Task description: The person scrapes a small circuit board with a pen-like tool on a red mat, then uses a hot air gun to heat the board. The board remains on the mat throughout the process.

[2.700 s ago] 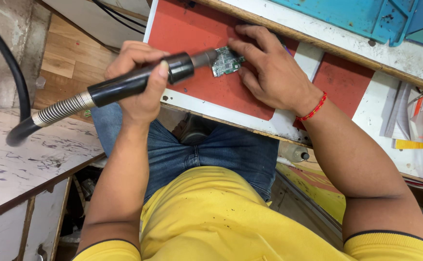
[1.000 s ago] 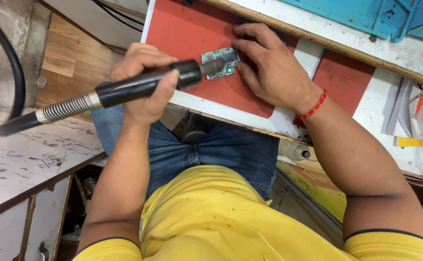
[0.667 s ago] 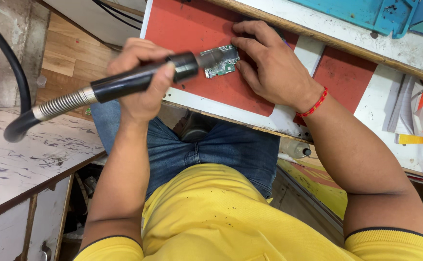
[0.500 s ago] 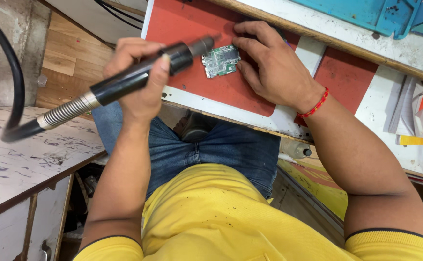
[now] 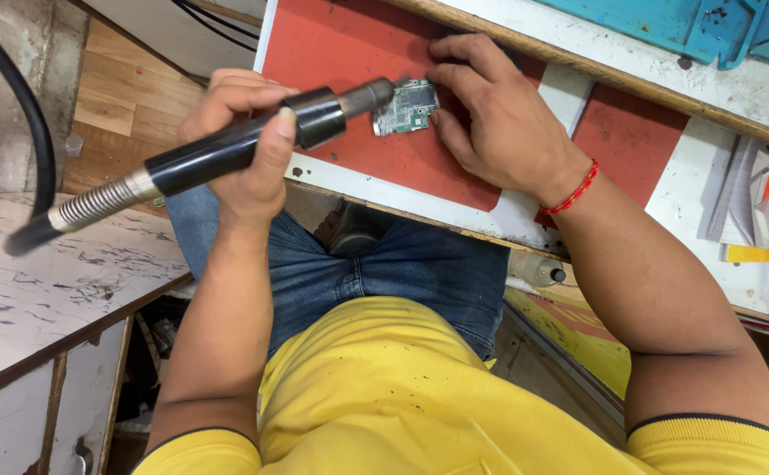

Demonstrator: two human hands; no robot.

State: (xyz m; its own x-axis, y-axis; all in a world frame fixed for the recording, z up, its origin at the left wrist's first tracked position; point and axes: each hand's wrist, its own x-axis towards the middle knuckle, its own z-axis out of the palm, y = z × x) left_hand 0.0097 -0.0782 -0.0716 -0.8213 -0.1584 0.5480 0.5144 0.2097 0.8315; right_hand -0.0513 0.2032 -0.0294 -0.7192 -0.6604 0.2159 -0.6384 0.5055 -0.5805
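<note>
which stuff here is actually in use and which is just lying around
In use:
- hot-air handpiece, gripped in one hand
- small green circuit board, steadied by the other hand
- red mat under the board

Lying about:
- papers at the far edge
- blue tray
- marbled side surface

Matt red rubbery mat (image 5: pixel 349 53); glossy black plastic handpiece (image 5: pixel 226 154) with ribbed metal collar; scuffed wooden bench edge (image 5: pixel 578 66).
</note>
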